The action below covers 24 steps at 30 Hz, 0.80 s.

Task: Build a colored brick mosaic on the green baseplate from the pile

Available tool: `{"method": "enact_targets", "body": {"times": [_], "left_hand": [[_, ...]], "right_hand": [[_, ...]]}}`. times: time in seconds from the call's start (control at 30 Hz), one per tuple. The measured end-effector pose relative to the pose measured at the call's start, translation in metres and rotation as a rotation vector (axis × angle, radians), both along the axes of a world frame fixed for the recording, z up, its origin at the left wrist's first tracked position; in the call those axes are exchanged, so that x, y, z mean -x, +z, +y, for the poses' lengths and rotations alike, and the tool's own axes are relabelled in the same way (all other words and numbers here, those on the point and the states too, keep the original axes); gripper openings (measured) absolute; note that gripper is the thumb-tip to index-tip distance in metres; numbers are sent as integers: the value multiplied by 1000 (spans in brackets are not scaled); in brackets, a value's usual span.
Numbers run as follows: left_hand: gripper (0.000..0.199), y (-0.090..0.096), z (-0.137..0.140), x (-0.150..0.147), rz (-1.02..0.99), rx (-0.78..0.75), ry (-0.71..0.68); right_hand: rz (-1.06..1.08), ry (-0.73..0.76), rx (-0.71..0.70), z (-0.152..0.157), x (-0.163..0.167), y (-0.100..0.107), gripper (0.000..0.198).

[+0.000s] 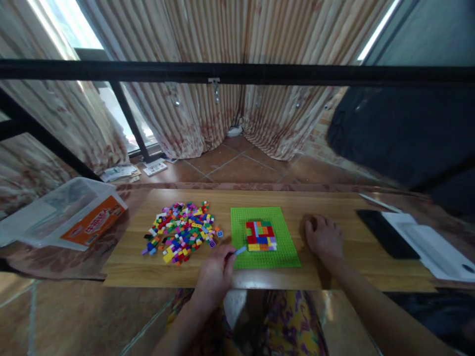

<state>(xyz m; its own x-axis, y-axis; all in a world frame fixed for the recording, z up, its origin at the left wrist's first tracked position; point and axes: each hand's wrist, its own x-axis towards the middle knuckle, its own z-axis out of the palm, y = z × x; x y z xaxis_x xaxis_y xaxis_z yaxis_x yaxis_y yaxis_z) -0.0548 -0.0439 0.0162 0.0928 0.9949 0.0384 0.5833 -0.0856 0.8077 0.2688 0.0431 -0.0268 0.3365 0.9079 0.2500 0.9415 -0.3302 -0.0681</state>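
Pinched in the fingertips of my left hand (216, 267) is a light blue toy brick (241, 250), held over the left front part of a green baseplate (289, 257). On that plate sits a block of multicoloured bricks (261, 236) in red, blue, yellow, orange, green and white, beside the held brick. My right hand (325, 236) rests on the wooden table to the right of the plate, its fingers curled inward. Whether anything lies under those fingers is hidden.
A heap of loose bricks (185, 230) spreads over the table's left side. Left of the table stands a clear plastic box (81, 212) with an orange label. A black flat object (388, 233) and a white tray-like item (430, 244) lie at the right end.
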Motion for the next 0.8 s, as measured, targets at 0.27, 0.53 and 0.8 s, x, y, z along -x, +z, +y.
{"method": "enact_targets", "body": {"times": [0.27, 0.53, 0.8], "left_hand": [[20, -8, 22, -22, -53, -15, 143], [22, -3, 29, -48, 90, 21, 201], [31, -2, 23, -53, 355, 44, 83]], "right_hand": [[19, 10, -17, 1, -1, 1, 48], [13, -1, -18, 1, 0, 0, 47], [35, 5, -20, 1, 0, 0, 48]]}}
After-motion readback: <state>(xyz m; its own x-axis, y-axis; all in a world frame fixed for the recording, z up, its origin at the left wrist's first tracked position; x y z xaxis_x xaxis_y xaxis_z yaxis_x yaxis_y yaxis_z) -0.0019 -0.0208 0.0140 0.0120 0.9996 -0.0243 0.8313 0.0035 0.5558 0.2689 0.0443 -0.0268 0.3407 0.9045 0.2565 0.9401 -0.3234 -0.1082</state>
